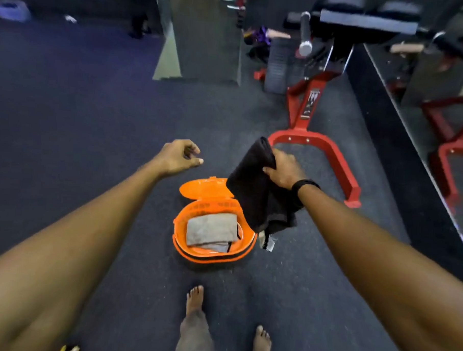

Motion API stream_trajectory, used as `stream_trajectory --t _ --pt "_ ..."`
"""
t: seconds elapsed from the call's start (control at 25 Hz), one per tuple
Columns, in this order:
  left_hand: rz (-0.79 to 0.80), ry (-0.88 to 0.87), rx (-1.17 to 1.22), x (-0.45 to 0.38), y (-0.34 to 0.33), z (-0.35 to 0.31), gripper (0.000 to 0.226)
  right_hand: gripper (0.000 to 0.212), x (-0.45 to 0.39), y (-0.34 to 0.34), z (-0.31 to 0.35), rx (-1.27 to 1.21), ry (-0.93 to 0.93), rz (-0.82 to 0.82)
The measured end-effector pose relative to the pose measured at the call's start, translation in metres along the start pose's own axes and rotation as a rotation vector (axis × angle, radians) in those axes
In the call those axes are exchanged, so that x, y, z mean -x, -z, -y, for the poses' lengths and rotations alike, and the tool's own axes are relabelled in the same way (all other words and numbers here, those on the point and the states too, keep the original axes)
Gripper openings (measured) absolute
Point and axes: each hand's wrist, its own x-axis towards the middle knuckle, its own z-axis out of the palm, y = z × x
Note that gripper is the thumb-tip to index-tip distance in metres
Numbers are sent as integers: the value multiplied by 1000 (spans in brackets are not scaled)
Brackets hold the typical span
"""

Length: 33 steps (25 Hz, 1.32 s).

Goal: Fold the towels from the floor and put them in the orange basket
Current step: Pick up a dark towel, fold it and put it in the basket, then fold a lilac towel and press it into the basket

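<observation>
Two bare arms reach into the frame from the lower corners toward an orange basket (pixel 181 233) that stands on the dark floor (pixel 68 110) just below the centre. The right hand (pixel 285 167), right of centre, grips a black towel (pixel 253 187) by its upper fold, fingers curled over the cloth; the towel hangs down from the hand and its lower end overlaps the basket's right rim, with a small white tag (pixel 268 243) dangling below it. A black band (pixel 304 185) sits on that wrist. The left hand (pixel 179 155), left of centre and above the basket, holds nothing, its fingers loosely curled and the thumb sticking out to the right. Inside the basket lies a folded grey towel (pixel 212 231), flat and filling most of the bottom. The basket's lid (pixel 203 187) is tipped open at its far side. Two bare feet (pixel 194 299) stand on the floor at the bottom centre. A red bench frame (pixel 329 150) occupies the right half above the hands, with a padded seat in the upper right. A mirror (pixel 427 104) runs along the right edge, showing the red frame again
</observation>
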Motion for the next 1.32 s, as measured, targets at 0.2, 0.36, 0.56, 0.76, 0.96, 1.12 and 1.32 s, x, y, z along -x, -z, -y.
stream_trajectory --t 0.2,0.36,0.56,0.76,0.96,1.12,1.32 --pt "191 -43 -76 -83 -58 77 30 42 -51 -122 -31 -22 -154 70" --pt "311 -20 -88 -128 -116 150 30 41 -86 -215 -46 -146 -192 163" --pt "382 7 -89 -150 -146 205 29 51 -109 -252 -65 166 -370 -18" --pt "401 -10 -109 -164 -116 190 31 53 -110 -218 -57 352 -388 -53" --pt "333 -140 -97 -181 -54 106 34 66 -104 -128 -24 142 -340 -102" --pt "284 -269 -95 -186 2 16 37 80 -93 -25 -7 -93 -261 -127" --pt "188 -431 -80 -169 71 -116 32 78 -38 140 -8 -121 -264 -329"
